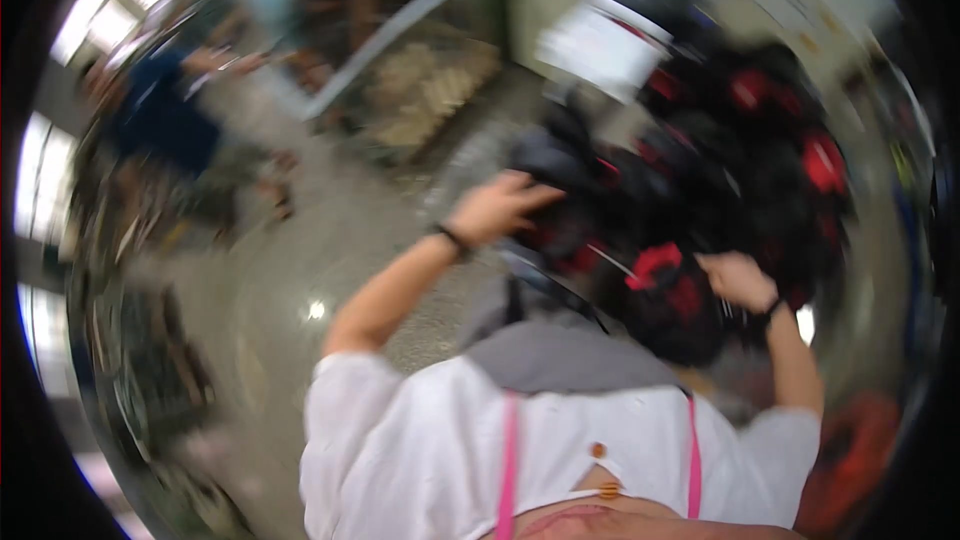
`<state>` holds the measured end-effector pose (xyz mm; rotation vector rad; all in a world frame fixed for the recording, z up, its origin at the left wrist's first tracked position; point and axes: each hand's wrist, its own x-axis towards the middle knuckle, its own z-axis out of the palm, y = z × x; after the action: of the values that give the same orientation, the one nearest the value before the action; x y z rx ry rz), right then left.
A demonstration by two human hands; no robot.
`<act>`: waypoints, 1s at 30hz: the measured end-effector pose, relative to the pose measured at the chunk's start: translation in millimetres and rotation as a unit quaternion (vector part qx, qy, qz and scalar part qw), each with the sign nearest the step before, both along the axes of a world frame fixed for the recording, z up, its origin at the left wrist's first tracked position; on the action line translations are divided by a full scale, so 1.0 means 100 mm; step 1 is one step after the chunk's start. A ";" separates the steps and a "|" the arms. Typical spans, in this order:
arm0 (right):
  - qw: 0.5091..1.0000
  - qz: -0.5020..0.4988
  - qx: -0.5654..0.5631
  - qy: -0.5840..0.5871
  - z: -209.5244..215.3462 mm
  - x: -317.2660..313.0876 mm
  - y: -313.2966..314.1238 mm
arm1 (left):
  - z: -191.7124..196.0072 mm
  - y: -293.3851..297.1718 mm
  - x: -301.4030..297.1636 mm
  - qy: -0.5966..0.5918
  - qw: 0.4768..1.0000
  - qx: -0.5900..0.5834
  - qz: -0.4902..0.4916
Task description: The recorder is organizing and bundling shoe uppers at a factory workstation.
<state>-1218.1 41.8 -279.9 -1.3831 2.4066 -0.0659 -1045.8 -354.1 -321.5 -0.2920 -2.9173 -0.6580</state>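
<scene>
The left hand (497, 208) rests its fingers on the dark top of a black-and-red bag pile (740, 170) — grip unclear in the blur. The right hand (738, 278) pinches a lower bag, the pile lying up-right of both.

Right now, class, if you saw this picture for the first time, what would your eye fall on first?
The heap of black and red bags at upper right stands out most. The left hand rests on its dark left part, and the right hand grips a red-patched piece low down. The white shirt with pink straps fills the bottom, and a blurred person in blue stands at upper left.
</scene>
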 end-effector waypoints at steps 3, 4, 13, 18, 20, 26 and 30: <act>0.998 0.010 0.059 0.020 0.46 -0.09 0.08 | 0.32 0.15 0.25 -0.038 0.997 -0.035 0.055; 0.997 -0.002 0.080 0.009 0.52 -0.08 0.14 | 0.30 0.25 0.22 -0.005 0.998 -0.034 0.047; 0.994 -0.011 -0.030 0.101 0.24 0.03 0.24 | 0.82 0.81 -0.40 0.024 0.994 -0.085 -0.070; 0.968 -0.035 -0.115 0.222 0.87 -0.67 -0.04 | 0.99 1.36 -1.50 0.011 0.966 -0.068 -0.248; 0.971 -0.093 0.053 0.212 0.59 -0.88 -0.01 | 0.77 1.71 -1.97 0.070 0.943 -0.146 -0.291; 0.954 -0.165 0.061 0.243 0.32 -0.36 0.28 | 0.42 2.30 -2.60 0.023 0.906 -0.219 -0.362; 0.945 -0.187 -0.004 0.268 0.32 -0.17 0.37 | 0.51 2.47 -2.54 0.075 0.856 -0.314 -0.403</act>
<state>-1234.7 79.1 -248.4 -1.0165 3.0967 0.2350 -1299.7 -107.5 -270.8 -1.5947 -2.6605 0.3027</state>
